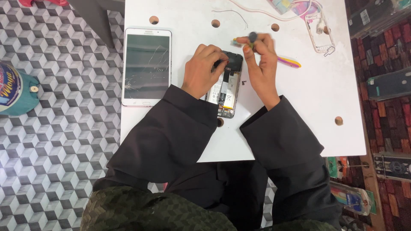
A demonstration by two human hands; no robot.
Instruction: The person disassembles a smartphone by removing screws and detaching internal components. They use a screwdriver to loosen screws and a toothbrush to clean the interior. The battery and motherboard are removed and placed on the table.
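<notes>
White and drilled with round holes, the bench [299,107] stands over a cube-patterned floor. An opened phone [227,87] lies at its middle, back cover already off, battery and boards exposed; a loose screw [244,82] sits just beside it, so disassembly looks partly done. The left hand [204,70] curls over the phone's top, fingers pressed onto it. The right hand [261,64] is raised, fingers pinching a small screwdriver [250,40]. A cracked white tablet [147,66] lies to the left.

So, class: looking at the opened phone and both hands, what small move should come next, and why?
Probably lower the screwdriver in the right hand to the opened phone: the left hand already steadies its top, and the tool is lifted clear above it.
</notes>
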